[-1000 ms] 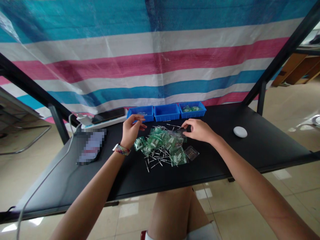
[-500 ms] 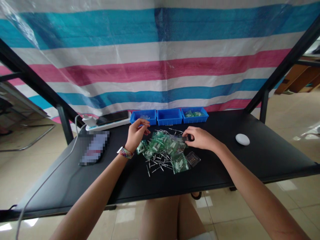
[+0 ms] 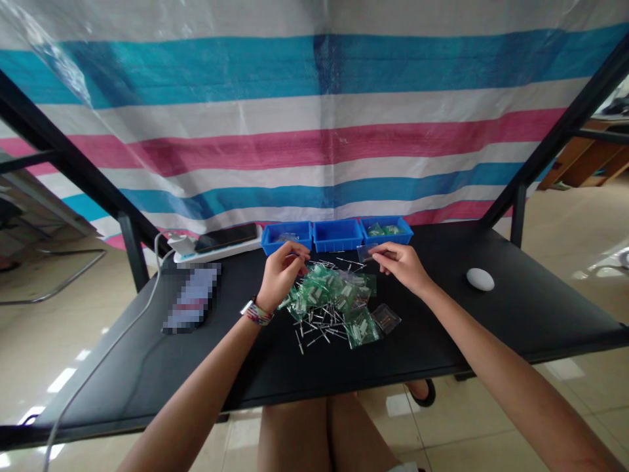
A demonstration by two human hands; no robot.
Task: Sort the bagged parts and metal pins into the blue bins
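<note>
- A striped tarp (image 3: 314, 131) fills the upper half of the frame.
- A black table (image 3: 491, 321) crosses the middle, with a white puck (image 3: 480, 278) at centre right.
- A pile (image 3: 334, 292) of small green packets lies at the centre of the table, between the two forearms.
- Three blue bins (image 3: 338, 235) stand in a row just above the pile, against the tarp.
- The left hand (image 3: 281, 275) hovers over the pile's left edge, thumb and fingertips pinched together. Whether they hold anything is too small to tell.
- The right hand (image 3: 400, 263) is raised at the pile's upper right, thumb and forefinger clamped on one edge of a clear bag (image 3: 367, 252).
- The bag hangs in the air just below the right bin. It looks thin, light, floppy and probably slippery, so a pinch at an edge or corner suits it best.
- Loose metal pins (image 3: 314, 335) are scattered at the pile's lower left.
</note>
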